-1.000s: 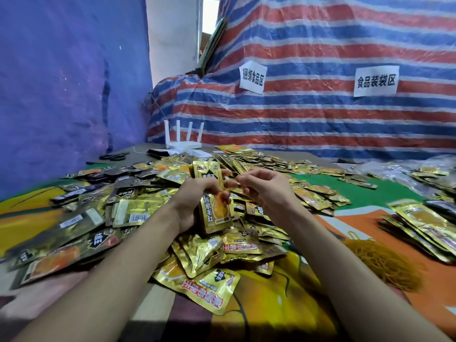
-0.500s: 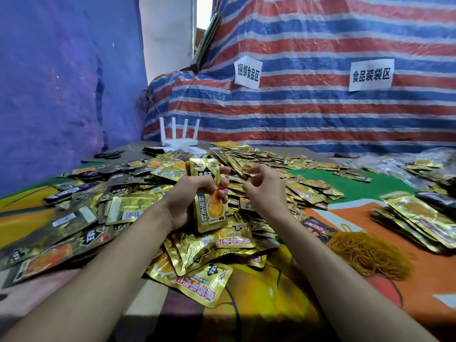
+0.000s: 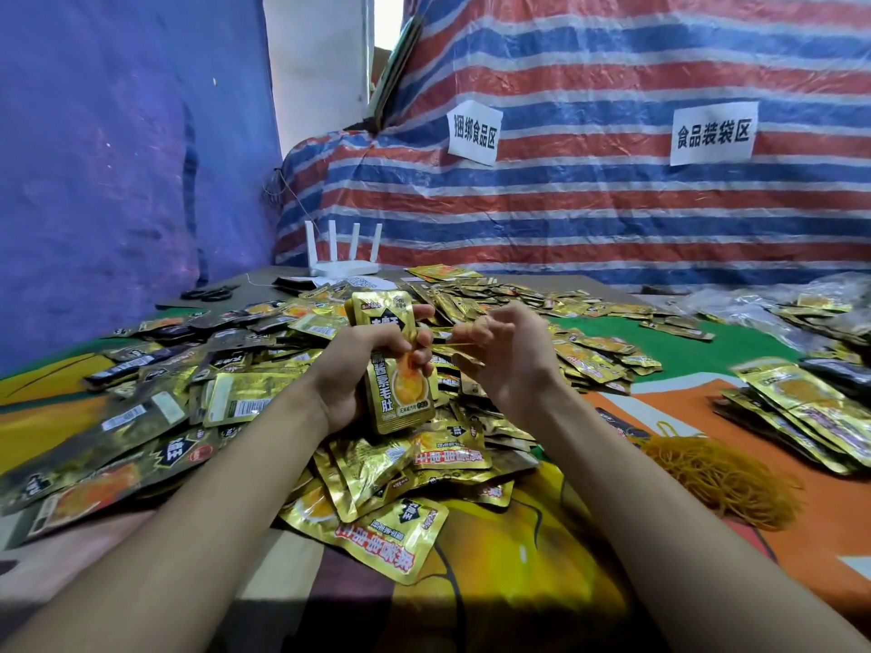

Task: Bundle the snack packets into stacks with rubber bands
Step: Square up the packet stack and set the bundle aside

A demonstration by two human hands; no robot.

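Gold-foil packet stack [image 3: 400, 374] stands upright above the loose packets [image 3: 377, 534] on the table [image 3: 825, 553], gripped in the left hand [image 3: 353, 369], fingers curled round it. Both forearms reach forward; the right hand [image 3: 511, 358] seems to pinch a yellow rubber band [image 3: 453, 344] stretched from the stack.

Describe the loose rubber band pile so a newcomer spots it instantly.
From the striped tarp at the back, drop to the orange patch of tablecloth right of the right forearm. The rubber band pile lies there, beside a row of gold packets: a tangled amber heap of thin loops, unlike the flat shiny foil around it.
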